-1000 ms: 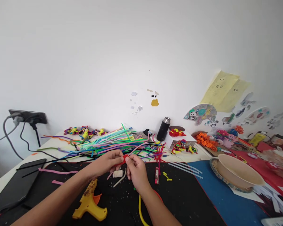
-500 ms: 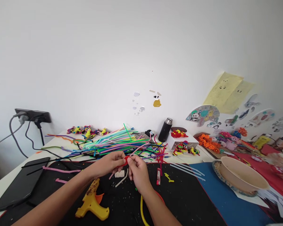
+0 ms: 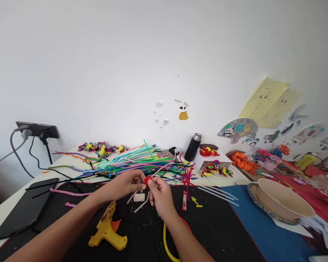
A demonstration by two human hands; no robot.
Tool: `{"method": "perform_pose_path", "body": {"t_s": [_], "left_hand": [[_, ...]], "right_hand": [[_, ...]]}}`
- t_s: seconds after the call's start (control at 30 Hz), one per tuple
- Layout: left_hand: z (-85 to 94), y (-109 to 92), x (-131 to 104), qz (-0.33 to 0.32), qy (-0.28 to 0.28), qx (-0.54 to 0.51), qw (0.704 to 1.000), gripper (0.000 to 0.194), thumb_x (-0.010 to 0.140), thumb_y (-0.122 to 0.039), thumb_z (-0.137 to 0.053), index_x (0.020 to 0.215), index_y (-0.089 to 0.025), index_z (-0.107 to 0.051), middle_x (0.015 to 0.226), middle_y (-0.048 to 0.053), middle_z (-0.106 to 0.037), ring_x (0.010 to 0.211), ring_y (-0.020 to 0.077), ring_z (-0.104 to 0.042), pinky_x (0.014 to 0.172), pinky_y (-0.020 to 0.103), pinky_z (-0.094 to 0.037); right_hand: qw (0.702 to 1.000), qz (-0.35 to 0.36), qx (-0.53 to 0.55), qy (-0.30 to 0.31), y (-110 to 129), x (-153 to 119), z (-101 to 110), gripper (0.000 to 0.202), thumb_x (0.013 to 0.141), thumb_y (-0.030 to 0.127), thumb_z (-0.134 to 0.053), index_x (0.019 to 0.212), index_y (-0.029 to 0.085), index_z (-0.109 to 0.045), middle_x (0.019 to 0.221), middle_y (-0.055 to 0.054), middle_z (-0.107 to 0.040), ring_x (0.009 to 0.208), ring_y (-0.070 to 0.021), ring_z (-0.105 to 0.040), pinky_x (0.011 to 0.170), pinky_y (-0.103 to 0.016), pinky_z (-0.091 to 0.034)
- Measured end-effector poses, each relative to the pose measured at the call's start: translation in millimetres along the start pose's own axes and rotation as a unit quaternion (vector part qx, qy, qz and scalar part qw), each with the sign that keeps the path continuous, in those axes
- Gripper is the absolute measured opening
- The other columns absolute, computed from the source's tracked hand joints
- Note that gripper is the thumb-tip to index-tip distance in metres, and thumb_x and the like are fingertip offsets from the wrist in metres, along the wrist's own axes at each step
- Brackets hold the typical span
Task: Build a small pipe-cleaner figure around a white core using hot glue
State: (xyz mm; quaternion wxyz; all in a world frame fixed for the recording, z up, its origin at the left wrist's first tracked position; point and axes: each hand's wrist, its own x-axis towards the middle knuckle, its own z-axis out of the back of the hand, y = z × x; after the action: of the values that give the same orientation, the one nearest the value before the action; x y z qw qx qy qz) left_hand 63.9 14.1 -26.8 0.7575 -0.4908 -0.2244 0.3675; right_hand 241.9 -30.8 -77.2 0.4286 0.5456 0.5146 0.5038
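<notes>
A small round red piece (image 3: 147, 179) is pinched between the fingertips of both hands, above the far part of the black mat. My left hand (image 3: 130, 183) closes on its left side. On its right side, my right hand (image 3: 159, 192) grips it with thumb and forefinger, the other fingers curled. Just below the hands lie a spool of white thread (image 3: 139, 197) and a pale bent stick (image 3: 142, 203). A yellow glue gun (image 3: 108, 230) rests below my left forearm.
Many coloured pipe cleaners (image 3: 131, 162) are heaped behind the hands. A black bottle (image 3: 192, 147) stands beside a white box (image 3: 207, 160). At the left lies a dark tablet-like slab (image 3: 26, 209); at the right, a large bowl (image 3: 285, 200) and pale sticks (image 3: 220, 195).
The left hand has shifted slightly up and left, and more of the red piece shows between the fingers. The whole view has also shifted slightly.
</notes>
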Motion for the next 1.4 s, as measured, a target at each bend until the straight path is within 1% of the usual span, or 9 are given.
{"method": "perform_pose_path", "body": {"t_s": [0.07, 0.23, 0.33, 0.53, 0.67, 0.83, 1.1, 1.23, 1.4], "left_hand": [[1.2, 0.5, -0.1, 0.003, -0.005, 0.022, 1.0, 0.042, 0.084, -0.061, -0.067, 0.089, -0.02, -0.059, 0.069, -0.006, -0.047, 0.064, 0.015, -0.042, 0.059, 0.025, -0.031], [1.6, 0.5, 0.9, -0.007, -0.011, -0.014, 1.0, 0.044, 0.089, -0.063, -0.059, 0.091, -0.019, -0.059, 0.072, -0.004, -0.052, 0.064, 0.0148, -0.043, 0.06, 0.026, -0.032], [1.5, 0.9, 1.5, -0.003, -0.024, -0.003, 1.0, 0.043, 0.09, -0.062, -0.06, 0.089, -0.019, -0.06, 0.069, -0.004, -0.051, 0.062, 0.0143, -0.041, 0.058, 0.025, -0.03], [2.3, 6.2, 2.5, 0.004, -0.046, 0.01, 0.999, 0.044, 0.087, -0.063, -0.063, 0.086, -0.018, -0.061, 0.068, -0.003, -0.055, 0.06, 0.0146, -0.045, 0.057, 0.025, -0.032], [2.6, 5.4, 1.6, 0.005, -0.038, -0.013, 0.999, 0.044, 0.084, -0.062, -0.067, 0.085, -0.018, -0.063, 0.067, -0.003, -0.056, 0.059, 0.014, -0.044, 0.055, 0.024, -0.031], [4.9, 2.8, 0.8, 0.002, -0.002, -0.042, 0.999, 0.044, 0.084, -0.061, -0.068, 0.089, -0.018, -0.064, 0.068, -0.004, -0.053, 0.061, 0.0137, -0.042, 0.056, 0.024, -0.031], [11.5, 7.5, 1.7, 0.011, -0.015, 0.021, 1.0, 0.039, 0.084, -0.056, -0.068, 0.084, -0.017, -0.067, 0.07, -0.002, -0.057, 0.065, 0.016, -0.047, 0.062, 0.026, -0.035], [13.0, 2.9, 1.3, 0.014, -0.013, 0.029, 0.999, 0.041, 0.082, -0.058, -0.068, 0.081, -0.018, -0.065, 0.071, -0.001, -0.058, 0.066, 0.0172, -0.05, 0.064, 0.027, -0.038], [14.2, 2.7, 2.5, 0.023, -0.035, 0.046, 0.998, 0.043, 0.081, -0.06, -0.066, 0.083, -0.018, -0.065, 0.071, -0.001, -0.059, 0.066, 0.0176, -0.051, 0.063, 0.027, -0.038]], "right_hand": [[1.0, -0.002, -0.002, 0.004, 0.1, -0.1, -0.2, 0.045, 0.086, 0.063, -0.067, 0.079, 0.02, -0.055, 0.042, 0.011, -0.044, 0.033, -0.0066, -0.035, 0.035, -0.019, -0.023], [1.0, 0.001, -0.003, 0.009, -1.1, -0.9, -0.9, 0.043, 0.088, 0.061, -0.066, 0.079, 0.02, -0.055, 0.043, 0.011, -0.045, 0.032, -0.0061, -0.034, 0.035, -0.019, -0.023], [1.0, -0.002, 0.004, 0.016, -1.7, -0.8, -1.3, 0.043, 0.088, 0.061, -0.066, 0.079, 0.02, -0.055, 0.044, 0.011, -0.045, 0.032, -0.0061, -0.035, 0.035, -0.019, -0.022], [0.999, -0.01, 0.02, 0.032, -3.2, -0.2, -0.6, 0.042, 0.087, 0.06, -0.066, 0.089, 0.019, -0.058, 0.045, 0.011, -0.047, 0.032, -0.0059, -0.034, 0.034, -0.019, -0.023], [0.999, -0.009, 0.017, 0.035, -2.6, -0.6, -1.0, 0.04, 0.088, 0.058, -0.067, 0.086, 0.019, -0.057, 0.045, 0.011, -0.048, 0.032, -0.0056, -0.035, 0.034, -0.018, -0.024], [0.999, -0.012, 0.013, 0.026, -1.3, -0.2, -1.3, 0.038, 0.088, 0.056, -0.066, 0.087, 0.019, -0.058, 0.045, 0.011, -0.047, 0.032, -0.0058, -0.035, 0.035, -0.018, -0.025], [1.0, -0.013, 0.011, 0.016, -1.9, -0.6, -1.2, 0.035, 0.087, 0.053, -0.067, 0.082, 0.02, -0.056, 0.043, 0.011, -0.047, 0.032, -0.006, -0.035, 0.035, -0.018, -0.025], [1.0, -0.009, 0.012, 0.015, 0.0, -0.9, -1.8, 0.035, 0.087, 0.053, -0.067, 0.083, 0.021, -0.055, 0.043, 0.011, -0.046, 0.032, -0.0065, -0.036, 0.035, -0.018, -0.025], [1.0, -0.006, 0.009, 0.014, 1.5, -1.4, -1.8, 0.035, 0.087, 0.052, -0.068, 0.08, 0.021, -0.054, 0.043, 0.011, -0.045, 0.032, -0.0063, -0.035, 0.035, -0.019, -0.025]]}}
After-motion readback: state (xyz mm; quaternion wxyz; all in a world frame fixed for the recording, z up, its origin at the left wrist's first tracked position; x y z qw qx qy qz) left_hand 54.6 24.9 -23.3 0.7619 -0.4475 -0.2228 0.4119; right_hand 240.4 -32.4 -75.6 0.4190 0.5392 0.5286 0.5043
